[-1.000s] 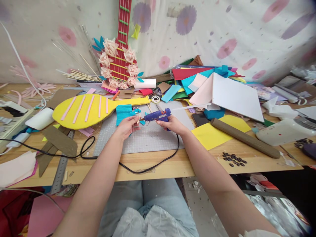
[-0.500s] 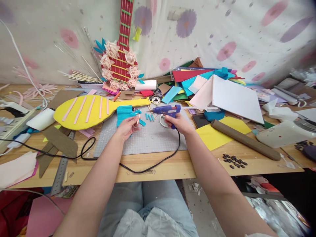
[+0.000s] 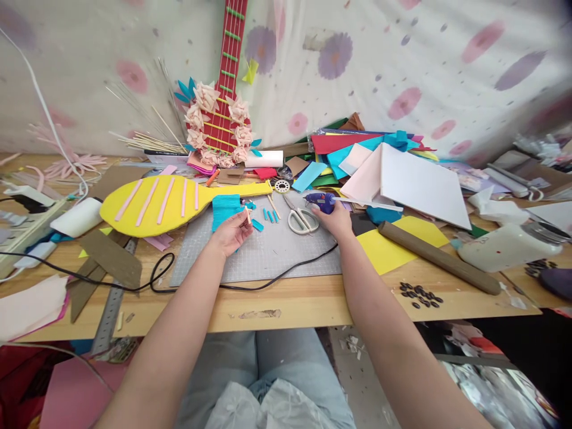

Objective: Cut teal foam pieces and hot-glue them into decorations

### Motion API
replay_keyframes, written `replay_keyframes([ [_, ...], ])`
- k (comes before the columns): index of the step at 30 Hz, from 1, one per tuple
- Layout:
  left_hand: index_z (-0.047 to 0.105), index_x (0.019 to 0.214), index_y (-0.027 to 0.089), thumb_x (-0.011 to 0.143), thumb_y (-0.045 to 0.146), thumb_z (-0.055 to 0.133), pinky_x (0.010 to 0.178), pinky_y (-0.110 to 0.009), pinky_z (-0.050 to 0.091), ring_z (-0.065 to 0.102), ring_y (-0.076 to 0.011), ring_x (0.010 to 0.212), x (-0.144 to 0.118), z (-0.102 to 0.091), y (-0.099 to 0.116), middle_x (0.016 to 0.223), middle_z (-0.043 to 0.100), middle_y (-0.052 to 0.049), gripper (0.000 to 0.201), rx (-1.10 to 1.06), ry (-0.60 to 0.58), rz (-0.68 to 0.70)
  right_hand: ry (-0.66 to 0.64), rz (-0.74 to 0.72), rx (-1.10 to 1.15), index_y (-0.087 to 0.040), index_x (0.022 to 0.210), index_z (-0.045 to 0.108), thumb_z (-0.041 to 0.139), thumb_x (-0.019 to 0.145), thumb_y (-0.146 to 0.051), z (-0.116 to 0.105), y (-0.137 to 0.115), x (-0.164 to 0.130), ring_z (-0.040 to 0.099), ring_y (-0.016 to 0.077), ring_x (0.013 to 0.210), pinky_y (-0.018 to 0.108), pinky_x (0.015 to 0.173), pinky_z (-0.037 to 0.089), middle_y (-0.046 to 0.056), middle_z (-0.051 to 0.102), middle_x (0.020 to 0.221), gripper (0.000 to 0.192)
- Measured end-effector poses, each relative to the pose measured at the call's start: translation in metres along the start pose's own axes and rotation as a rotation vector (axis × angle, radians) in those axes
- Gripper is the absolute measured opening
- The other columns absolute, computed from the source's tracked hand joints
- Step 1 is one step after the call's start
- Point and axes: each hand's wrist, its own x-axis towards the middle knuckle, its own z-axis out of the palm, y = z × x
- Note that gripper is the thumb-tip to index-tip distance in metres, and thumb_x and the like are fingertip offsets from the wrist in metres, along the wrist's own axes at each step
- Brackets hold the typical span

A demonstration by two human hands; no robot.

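Note:
Between the fingertips of my left hand (image 3: 232,232) is a short pale stick (image 3: 249,215), held upright over the grey cutting mat (image 3: 286,262). My right hand (image 3: 333,218) grips a purple glue gun (image 3: 322,201) by the mat's right edge, a clear glue stick trailing from its back. Scissors with white handles (image 3: 304,221) lie just left of the glue gun. Several small blue rolled pieces (image 3: 270,215) and two pale sticks rest between my hands. Blue crepe paper (image 3: 224,210) lies behind my left hand, beside the yellow lute-shaped cutout (image 3: 149,205) with pink strips.
A red paper instrument with pink flowers (image 3: 218,128) leans on the back wall. Coloured sheets (image 3: 353,146) pile up at the back. On the right are a brown roll (image 3: 440,257), black oval pieces (image 3: 420,295) and a white jar (image 3: 504,247). The black cord (image 3: 277,277) crosses the mat.
My right hand has moved the glue gun right and lowered it toward the mat's right edge, uncovering the scissors. The cord has shifted back. My left hand keeps the pale stick almost in place.

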Motion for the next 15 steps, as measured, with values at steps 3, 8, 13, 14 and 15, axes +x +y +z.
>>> replay_keyframes([
  [3,0.06,0.075,0.013,0.083,0.018,0.053,0.049,-0.015,0.05,0.057,-0.0055,0.052,-0.001,0.002,-0.001,0.06,0.058,0.002,0.012,-0.06,-0.026,-0.038,0.023,-0.05,-0.174,-0.012,0.091,0.054,0.068,0.057,-0.052,-0.025,-0.004,-0.008,0.049,0.0331,0.105,0.041,0.085,0.039,0.018,0.058,0.103,0.054],
  [8,0.059,0.076,0.013,0.082,0.022,0.056,0.041,-0.01,0.042,0.054,-0.0044,0.052,-0.003,0.002,-0.001,0.06,0.055,0.002,0.011,-0.191,-0.147,-0.167,-0.487,-0.305,0.104,-0.019,0.071,0.047,0.07,0.055,-0.05,-0.048,-0.026,-0.026,0.052,0.0164,0.068,0.03,0.064,0.042,0.001,0.056,0.071,0.041],
  [13,0.058,0.078,0.014,0.085,0.024,0.052,0.032,-0.006,0.028,0.048,-0.0019,0.05,-0.006,0.004,0.0,0.062,0.053,0.001,0.013,-0.316,-0.212,-0.249,-0.59,-0.554,0.787,-0.022,0.093,0.044,0.073,0.057,-0.044,-0.005,-0.077,-0.053,0.054,0.0125,0.076,0.03,0.072,0.046,0.002,0.057,0.094,0.05],
  [14,0.058,0.078,0.014,0.085,0.024,0.052,0.031,-0.005,0.027,0.046,-0.0016,0.049,-0.007,0.004,0.0,0.062,0.053,0.001,0.013,-0.32,-0.21,-0.247,-0.584,-0.565,0.854,-0.023,0.097,0.043,0.074,0.057,-0.043,0.004,-0.087,-0.057,0.054,0.0132,0.08,0.032,0.076,0.046,0.003,0.056,0.099,0.054],
  [15,0.059,0.078,0.015,0.085,0.025,0.052,0.031,-0.005,0.026,0.045,-0.0014,0.049,-0.007,0.005,0.0,0.062,0.053,0.001,0.014,-0.316,-0.206,-0.242,-0.6,-0.583,0.895,-0.024,0.101,0.043,0.075,0.056,-0.041,0.013,-0.095,-0.06,0.055,0.0144,0.085,0.033,0.079,0.046,0.004,0.056,0.103,0.057],
])
